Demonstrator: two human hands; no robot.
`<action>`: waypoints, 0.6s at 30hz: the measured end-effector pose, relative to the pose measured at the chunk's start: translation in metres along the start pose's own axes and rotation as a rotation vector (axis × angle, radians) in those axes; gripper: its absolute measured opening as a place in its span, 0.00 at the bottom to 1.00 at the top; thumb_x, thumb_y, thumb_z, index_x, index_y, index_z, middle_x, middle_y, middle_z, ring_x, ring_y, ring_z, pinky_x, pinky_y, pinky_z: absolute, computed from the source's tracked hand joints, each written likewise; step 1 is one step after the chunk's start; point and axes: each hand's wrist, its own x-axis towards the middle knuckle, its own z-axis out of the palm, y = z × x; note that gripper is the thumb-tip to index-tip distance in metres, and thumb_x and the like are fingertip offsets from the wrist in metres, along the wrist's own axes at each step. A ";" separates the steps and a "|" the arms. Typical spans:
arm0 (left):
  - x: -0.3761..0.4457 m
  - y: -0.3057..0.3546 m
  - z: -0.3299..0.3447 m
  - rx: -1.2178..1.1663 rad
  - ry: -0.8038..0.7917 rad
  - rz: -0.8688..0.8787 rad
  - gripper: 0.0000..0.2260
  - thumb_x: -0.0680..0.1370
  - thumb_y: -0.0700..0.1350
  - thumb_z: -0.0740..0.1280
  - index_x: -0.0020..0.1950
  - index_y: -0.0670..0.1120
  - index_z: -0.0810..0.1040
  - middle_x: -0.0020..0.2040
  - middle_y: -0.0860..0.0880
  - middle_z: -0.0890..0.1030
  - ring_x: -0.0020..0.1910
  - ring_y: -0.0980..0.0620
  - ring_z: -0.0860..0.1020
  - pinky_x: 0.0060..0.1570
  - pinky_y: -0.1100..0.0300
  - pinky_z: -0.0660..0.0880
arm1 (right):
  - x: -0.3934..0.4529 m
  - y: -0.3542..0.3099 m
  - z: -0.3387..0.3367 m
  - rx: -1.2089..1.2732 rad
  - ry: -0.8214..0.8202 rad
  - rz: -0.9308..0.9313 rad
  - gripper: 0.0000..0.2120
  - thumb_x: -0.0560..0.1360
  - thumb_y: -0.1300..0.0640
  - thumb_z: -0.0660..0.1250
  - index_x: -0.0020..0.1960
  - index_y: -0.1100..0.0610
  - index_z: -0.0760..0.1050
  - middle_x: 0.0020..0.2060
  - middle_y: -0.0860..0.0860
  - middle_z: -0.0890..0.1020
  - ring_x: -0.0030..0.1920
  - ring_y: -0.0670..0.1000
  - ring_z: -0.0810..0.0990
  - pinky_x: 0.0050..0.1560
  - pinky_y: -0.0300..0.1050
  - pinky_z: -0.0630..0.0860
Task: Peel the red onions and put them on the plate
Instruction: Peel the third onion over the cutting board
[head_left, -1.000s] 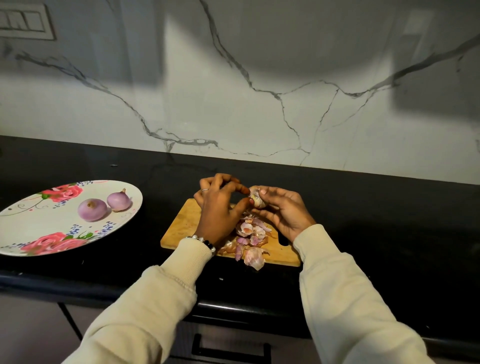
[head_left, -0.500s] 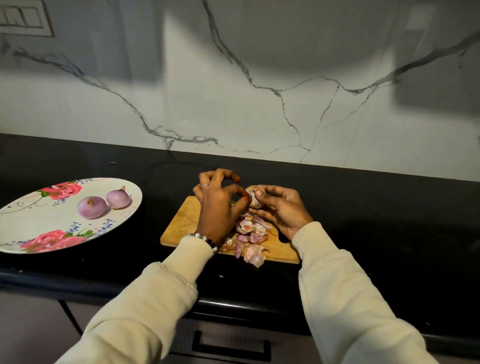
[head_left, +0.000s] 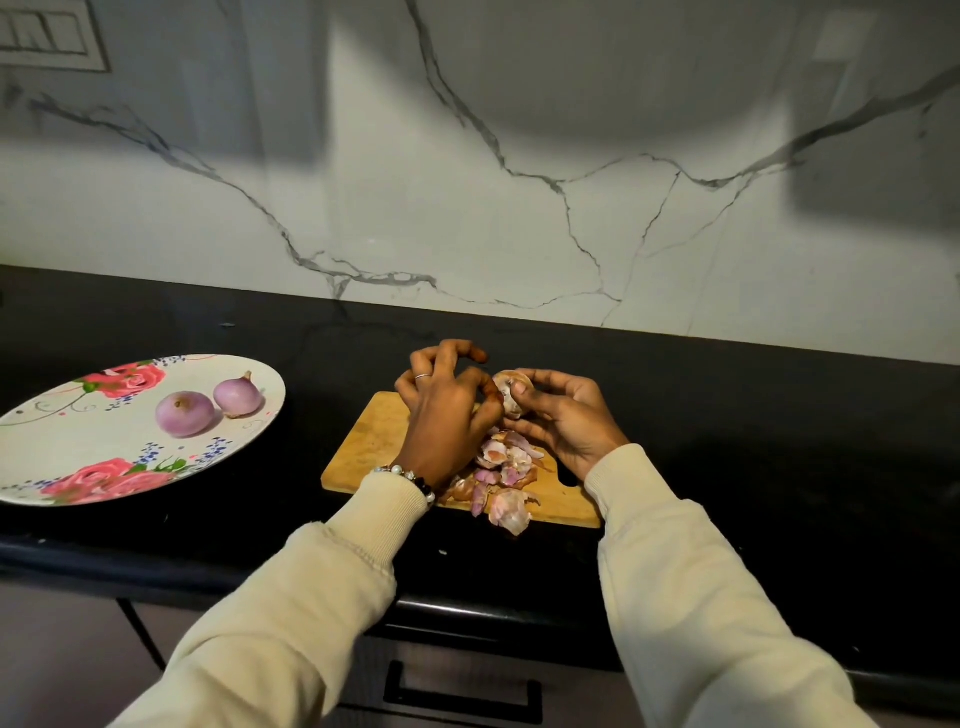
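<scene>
Two peeled onions (head_left: 208, 408) lie side by side on the one floral plate (head_left: 62, 457) at my left. A third onion (head_left: 511, 395) sits gripped in my right hand (head_left: 561, 415) above the cutting board (head_left: 374, 441); my left hand (head_left: 441, 410) pinches its skin. One heap of peels (head_left: 506, 478) lies on the board.

Before me a glossy black stone countertop (head_left: 727, 415) meets a white grey-veined marble wall (head_left: 519, 130); a white switch panel (head_left: 47, 36) sits at eleven o'clock.
</scene>
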 end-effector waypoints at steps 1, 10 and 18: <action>0.000 0.000 0.000 0.005 -0.008 0.011 0.04 0.75 0.46 0.69 0.43 0.47 0.80 0.66 0.51 0.69 0.65 0.52 0.57 0.49 0.59 0.48 | 0.000 0.000 0.000 -0.003 -0.002 -0.001 0.08 0.76 0.67 0.69 0.55 0.62 0.80 0.45 0.57 0.86 0.46 0.54 0.86 0.42 0.45 0.84; -0.002 -0.003 -0.006 -0.077 0.095 -0.004 0.02 0.76 0.47 0.71 0.46 0.51 0.82 0.60 0.53 0.73 0.64 0.50 0.61 0.55 0.55 0.52 | 0.000 -0.004 -0.002 0.234 -0.004 -0.005 0.05 0.78 0.69 0.64 0.51 0.69 0.78 0.41 0.60 0.86 0.42 0.56 0.87 0.44 0.51 0.85; -0.001 -0.002 -0.004 -0.087 0.147 -0.030 0.05 0.73 0.49 0.74 0.48 0.51 0.84 0.56 0.54 0.75 0.62 0.52 0.62 0.54 0.55 0.53 | 0.001 -0.004 -0.002 0.166 -0.046 0.008 0.09 0.78 0.69 0.65 0.57 0.68 0.78 0.48 0.61 0.85 0.46 0.57 0.86 0.47 0.52 0.84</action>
